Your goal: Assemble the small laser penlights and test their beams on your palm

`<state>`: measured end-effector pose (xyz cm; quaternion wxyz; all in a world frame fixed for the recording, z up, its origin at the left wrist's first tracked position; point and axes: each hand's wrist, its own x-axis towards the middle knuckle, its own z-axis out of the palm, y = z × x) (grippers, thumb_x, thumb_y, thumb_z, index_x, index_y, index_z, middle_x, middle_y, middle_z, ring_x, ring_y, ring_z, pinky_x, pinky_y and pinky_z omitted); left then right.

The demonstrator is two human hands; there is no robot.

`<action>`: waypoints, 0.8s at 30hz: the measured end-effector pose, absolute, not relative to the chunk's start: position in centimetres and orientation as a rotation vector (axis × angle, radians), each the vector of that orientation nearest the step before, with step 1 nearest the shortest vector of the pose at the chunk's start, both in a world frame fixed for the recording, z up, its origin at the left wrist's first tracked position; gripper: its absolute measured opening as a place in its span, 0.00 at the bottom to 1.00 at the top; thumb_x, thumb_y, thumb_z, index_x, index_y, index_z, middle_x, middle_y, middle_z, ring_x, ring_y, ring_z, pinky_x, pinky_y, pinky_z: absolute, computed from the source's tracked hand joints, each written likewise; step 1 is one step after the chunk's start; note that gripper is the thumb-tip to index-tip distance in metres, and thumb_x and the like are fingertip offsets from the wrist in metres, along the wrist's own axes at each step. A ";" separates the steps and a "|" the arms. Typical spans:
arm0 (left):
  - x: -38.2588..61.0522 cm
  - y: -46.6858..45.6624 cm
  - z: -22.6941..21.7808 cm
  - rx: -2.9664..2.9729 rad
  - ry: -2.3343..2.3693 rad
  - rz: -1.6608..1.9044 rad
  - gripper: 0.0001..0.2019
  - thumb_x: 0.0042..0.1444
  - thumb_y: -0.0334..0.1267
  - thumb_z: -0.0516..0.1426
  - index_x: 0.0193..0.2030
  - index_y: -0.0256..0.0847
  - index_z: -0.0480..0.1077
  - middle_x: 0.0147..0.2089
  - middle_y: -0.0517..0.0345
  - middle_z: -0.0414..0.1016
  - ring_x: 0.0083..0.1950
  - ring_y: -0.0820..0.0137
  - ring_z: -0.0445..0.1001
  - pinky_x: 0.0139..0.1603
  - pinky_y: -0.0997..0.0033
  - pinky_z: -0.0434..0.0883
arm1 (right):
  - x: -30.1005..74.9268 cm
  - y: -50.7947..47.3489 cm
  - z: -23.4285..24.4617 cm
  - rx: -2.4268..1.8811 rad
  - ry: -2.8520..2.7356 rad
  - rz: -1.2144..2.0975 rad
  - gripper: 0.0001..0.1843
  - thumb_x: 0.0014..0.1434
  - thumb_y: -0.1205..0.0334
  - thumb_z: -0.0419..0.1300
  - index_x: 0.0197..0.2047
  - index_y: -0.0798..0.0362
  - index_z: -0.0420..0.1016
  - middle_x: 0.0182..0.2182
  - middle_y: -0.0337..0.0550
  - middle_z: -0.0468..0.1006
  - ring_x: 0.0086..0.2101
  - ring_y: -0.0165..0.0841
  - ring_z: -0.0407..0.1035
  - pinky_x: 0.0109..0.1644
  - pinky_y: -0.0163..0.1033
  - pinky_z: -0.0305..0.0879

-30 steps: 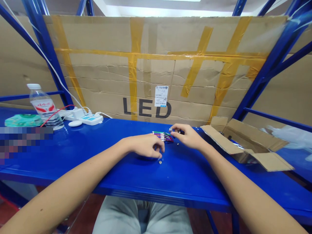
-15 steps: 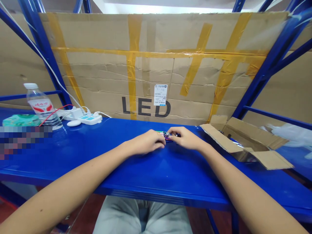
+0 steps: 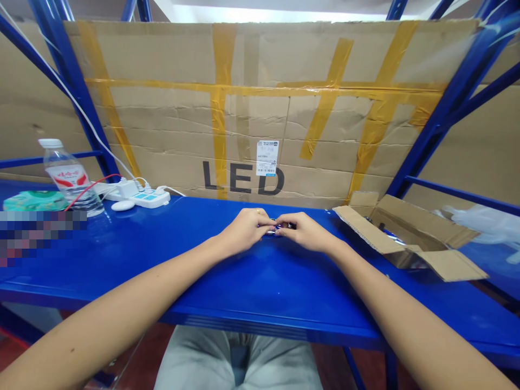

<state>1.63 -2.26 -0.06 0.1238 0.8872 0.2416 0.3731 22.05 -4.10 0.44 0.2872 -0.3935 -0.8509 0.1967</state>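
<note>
Near the middle of the blue tabletop (image 3: 244,287), my left hand (image 3: 246,232) and my right hand (image 3: 306,233) meet, fingertips almost touching. Between them lies a small bundle of shiny, slim, multicoloured pieces (image 3: 271,232), mostly covered by the fingers, so their kind is unclear. Thumb and fingers of my left hand pinch its left part, and a ring shows on one finger. My right hand pinches its right end, where a dark tip pokes out among the fingers.
At right stands an open cardboard box (image 3: 426,246) with some items inside. To the left are a water bottle (image 3: 73,181), a green packet (image 3: 34,200), a white power strip (image 3: 152,198) and a white oval object (image 3: 122,206). Behind rises a large taped carton (image 3: 170,135) marked LED.
My left hand has shifted slightly, its fingers now stretched toward my right hand and pinching the shiny bundle. Less of the bundle shows. My right hand stays almost in place.
</note>
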 end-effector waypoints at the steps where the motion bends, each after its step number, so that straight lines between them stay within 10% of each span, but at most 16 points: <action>1: 1.7 -2.3 0.0 2.522 0.736 1.078 0.08 0.57 0.30 0.58 0.39 0.40 0.80 0.32 0.56 0.77 0.27 0.74 0.73 0.32 0.73 0.72 | 22.0 -4.1 0.4 -1.054 -2.265 0.530 0.13 0.59 0.58 0.58 0.42 0.54 0.80 0.30 0.41 0.78 0.31 0.32 0.67 0.36 0.36 0.62; 12: 2.3 -2.1 -0.1 1.612 0.870 0.904 0.07 0.52 0.32 0.63 0.36 0.33 0.72 0.22 0.58 0.72 0.22 0.75 0.71 0.24 0.72 0.73 | 21.9 -4.2 0.6 -1.064 -2.176 0.645 0.13 0.54 0.59 0.61 0.42 0.53 0.81 0.32 0.42 0.81 0.32 0.33 0.71 0.38 0.38 0.66; 24: 4.7 -3.7 -2.1 3.095 0.765 0.615 0.13 0.63 0.34 0.50 0.49 0.37 0.73 0.45 0.46 0.77 0.46 0.61 0.77 0.47 0.61 0.73 | 26.4 -2.3 1.6 -1.387 -2.191 0.110 0.11 0.56 0.62 0.59 0.40 0.54 0.81 0.33 0.45 0.81 0.33 0.36 0.71 0.39 0.39 0.64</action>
